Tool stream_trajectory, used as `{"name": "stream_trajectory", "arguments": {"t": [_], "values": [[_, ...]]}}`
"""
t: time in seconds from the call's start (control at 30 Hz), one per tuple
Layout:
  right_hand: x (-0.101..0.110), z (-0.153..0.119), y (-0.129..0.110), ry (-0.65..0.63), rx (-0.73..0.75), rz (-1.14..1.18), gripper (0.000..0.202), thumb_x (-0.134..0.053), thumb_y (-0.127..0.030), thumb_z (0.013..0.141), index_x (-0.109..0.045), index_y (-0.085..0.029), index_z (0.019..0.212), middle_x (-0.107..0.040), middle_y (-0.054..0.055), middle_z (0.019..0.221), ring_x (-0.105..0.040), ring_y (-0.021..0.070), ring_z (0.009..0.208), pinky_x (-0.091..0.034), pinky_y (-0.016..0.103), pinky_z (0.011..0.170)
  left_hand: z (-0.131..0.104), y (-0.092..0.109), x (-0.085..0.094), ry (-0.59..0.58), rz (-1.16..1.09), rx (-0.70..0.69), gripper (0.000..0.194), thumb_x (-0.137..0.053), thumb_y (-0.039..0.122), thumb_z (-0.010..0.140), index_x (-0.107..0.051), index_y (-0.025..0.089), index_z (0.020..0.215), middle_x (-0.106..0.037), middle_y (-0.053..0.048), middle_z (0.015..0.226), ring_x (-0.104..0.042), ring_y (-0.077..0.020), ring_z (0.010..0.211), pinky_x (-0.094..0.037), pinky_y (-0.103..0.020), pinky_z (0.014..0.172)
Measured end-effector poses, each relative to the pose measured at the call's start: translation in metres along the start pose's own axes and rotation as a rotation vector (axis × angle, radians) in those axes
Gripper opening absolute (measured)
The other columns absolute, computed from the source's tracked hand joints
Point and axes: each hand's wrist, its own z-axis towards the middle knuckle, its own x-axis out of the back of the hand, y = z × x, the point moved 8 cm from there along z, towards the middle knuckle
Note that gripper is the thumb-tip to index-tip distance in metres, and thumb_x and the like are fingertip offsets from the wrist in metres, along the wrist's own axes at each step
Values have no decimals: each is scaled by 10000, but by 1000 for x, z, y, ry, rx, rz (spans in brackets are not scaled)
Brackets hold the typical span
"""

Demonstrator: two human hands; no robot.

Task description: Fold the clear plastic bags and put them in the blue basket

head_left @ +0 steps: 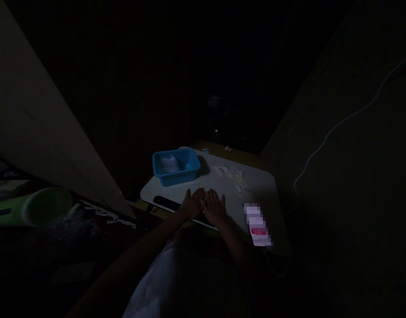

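My left hand (192,204) lies palm down at the near side of a small white table (262,181), its fingers stretched out. Beside it, my right hand (214,206) is also palm down with fingers extended and thumb apart. The two hands almost meet at the fingertips, and neither holds anything that I can see. A blue plastic basin (178,177) stands just beyond my left hand, with a clear plastic packet (169,163) inside. Several crumpled whitish pieces (234,173) lie beyond my right hand.
A phone-like object with a blurred bright face (257,225) lies at the table's right. A dark slot (166,203) runs along the near edge. A white cable (335,130) hangs on the right wall. A green container (47,206) lies tipped over at the left. The room is very dark.
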Motion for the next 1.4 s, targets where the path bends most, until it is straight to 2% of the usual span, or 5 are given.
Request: {"name": "stream_trajectory", "arguments": {"t": [0.57,0.77,0.9,1.23,1.4], "values": [[14,-17,48,84,-179,-78,609,-107,-441,872,-293,-53,1302,-213,170,1387,-117,238,1295,52,527,989,-1,0,0,39,34,-13,491,-206,298,866,-259,115,1319,-211,-128,1394,-186,-220,1281,-166,-533,979],[23,-7,20,171,-34,-57,562,-102,-407,883,-257,-94,1323,-215,110,1398,-107,193,1299,13,461,1020,-1,0,1,18,38,-9,492,-223,299,860,-265,116,1315,-217,-125,1393,-188,-217,1281,-161,-527,985],[10,-2,-2,94,88,-30,564,-61,-416,880,-219,-127,1338,-184,78,1410,-76,166,1305,32,459,1022,-1,0,0,2,33,-10,492,-235,290,853,-262,134,1319,-222,-112,1395,-185,-221,1282,-168,-527,984],[5,-12,25,99,-52,-69,593,-104,-439,873,-230,-82,1329,-173,118,1409,-66,199,1304,60,501,1004,0,0,-3,19,21,-18,501,-241,302,857,-245,126,1326,-218,-122,1394,-190,-232,1279,-167,-541,979],[12,-9,36,89,-46,-32,526,-206,-438,867,-330,-147,1286,-266,114,1384,-175,232,1274,-85,493,1000,0,0,0,61,25,-26,498,-236,300,859,-248,132,1327,-245,-124,1386,-189,-235,1278,-173,-535,977]]}}
